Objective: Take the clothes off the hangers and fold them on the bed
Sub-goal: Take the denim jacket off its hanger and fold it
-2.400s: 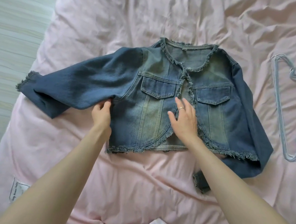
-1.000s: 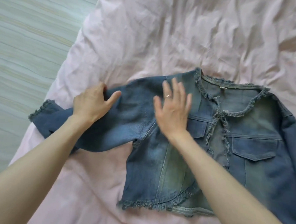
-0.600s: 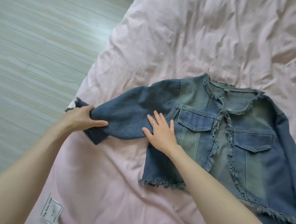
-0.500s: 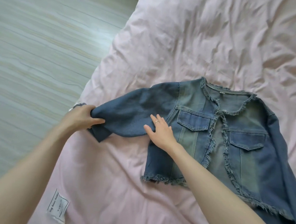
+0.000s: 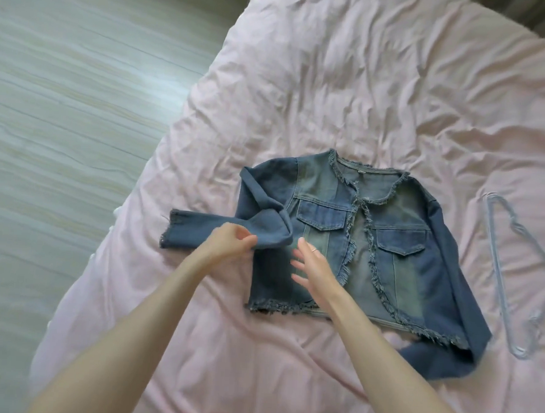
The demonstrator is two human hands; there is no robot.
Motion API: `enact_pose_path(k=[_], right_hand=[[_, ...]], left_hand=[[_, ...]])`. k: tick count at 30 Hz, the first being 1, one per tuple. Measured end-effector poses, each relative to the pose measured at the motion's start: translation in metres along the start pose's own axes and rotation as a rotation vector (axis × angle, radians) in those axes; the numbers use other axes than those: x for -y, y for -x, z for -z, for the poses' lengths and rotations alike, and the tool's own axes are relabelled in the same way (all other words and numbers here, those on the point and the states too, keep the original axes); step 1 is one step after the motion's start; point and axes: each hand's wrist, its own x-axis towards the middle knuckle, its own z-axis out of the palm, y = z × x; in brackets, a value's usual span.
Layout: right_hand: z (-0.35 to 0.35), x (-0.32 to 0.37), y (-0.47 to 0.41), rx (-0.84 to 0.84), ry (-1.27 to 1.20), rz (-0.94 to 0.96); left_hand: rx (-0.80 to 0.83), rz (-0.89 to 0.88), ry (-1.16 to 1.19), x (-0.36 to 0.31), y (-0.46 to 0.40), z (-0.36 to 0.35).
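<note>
**Denim jacket: left-hand sleeve now doubled inward**

Item: jacket [image 5: 386, 244], cropped denim, frayed edges, lying front up on the bed [image 5: 334, 83], off its hanger [image 5: 514, 269].

Change noted: half a second ago the sleeve [image 5: 228, 232] on the camera-left side reached straight out from the shoulder, its cuff gripped at the far end. It is now bent back on itself; a fold stands up beside the near chest pocket, and the cuff [image 5: 172, 232] trails out flat away from the jacket. The first fold of this garment appears under way (the other sleeve is not yet brought in and lies along the jacket's far side, its end tucked below the hem).

Orientation: collar away from the person, hem toward them. The body's long axis runs collar to hem, tilted a little so that the hem drifts toward the hanger. The folded sleeve lies across that axis.

Hands: left hand [image 5: 228, 245] pinches the sleeve at the fold, fingers bunched on the cloth. Right hand [image 5: 312, 268] is spread, fingers straight, over the jacket's near front panel below the pocket; whether it presses or only hovers cannot be told.

Surroundings: hanger lies bare on the bed, beyond the jacket's far sleeve, apart from it.
</note>
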Motion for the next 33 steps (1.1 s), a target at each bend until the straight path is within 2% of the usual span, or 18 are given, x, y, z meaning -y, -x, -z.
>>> enact_pose_path(k=[4,6,7,10,11,12,14,16,19,22,25,29,33], right_hand=[[0.001,-0.001,-0.003,-0.014,0.088,0.031],[-0.004,0.000,-0.002,-0.014,0.123,0.061],[-0.006,0.000,-0.002,-0.015,0.146,0.079],[-0.008,-0.003,0.002,-0.015,0.202,0.122],[-0.008,-0.004,0.006,-0.009,0.235,0.131],[-0.007,-0.004,0.007,-0.011,0.263,0.136],[-0.004,0.000,0.013,-0.033,0.291,0.136],[0.002,0.011,0.020,-0.034,0.231,0.112],[0.015,0.033,0.037,0.021,0.005,0.055],[0.031,0.057,0.061,0.058,-0.243,0.061],[0.057,0.074,0.096,0.067,-0.328,0.076],[0.091,0.072,0.133,0.050,-0.207,0.100],[0.106,0.055,0.154,0.015,0.036,0.124]], left_hand=[[-0.426,0.408,0.279,0.047,0.001,-0.004],[-0.490,0.614,0.433,0.068,0.002,-0.006],[-0.510,0.701,0.617,0.077,-0.003,-0.007],[-0.530,0.757,1.395,0.090,-0.017,0.003],[-0.520,0.733,1.518,0.090,-0.019,0.005],[-0.516,0.708,1.538,0.084,-0.019,0.008],[-0.555,0.627,1.470,0.063,-0.015,0.011],[-0.582,0.413,1.362,0.033,-0.005,0.018],[-0.467,0.050,1.172,-0.029,0.024,0.024],[-0.348,-0.338,0.802,-0.082,0.054,0.015],[-0.293,-0.667,0.388,-0.109,0.084,-0.013],[-0.355,-0.748,-0.131,-0.113,0.101,-0.052],[-0.299,-0.758,-0.241,-0.123,0.126,-0.084]])
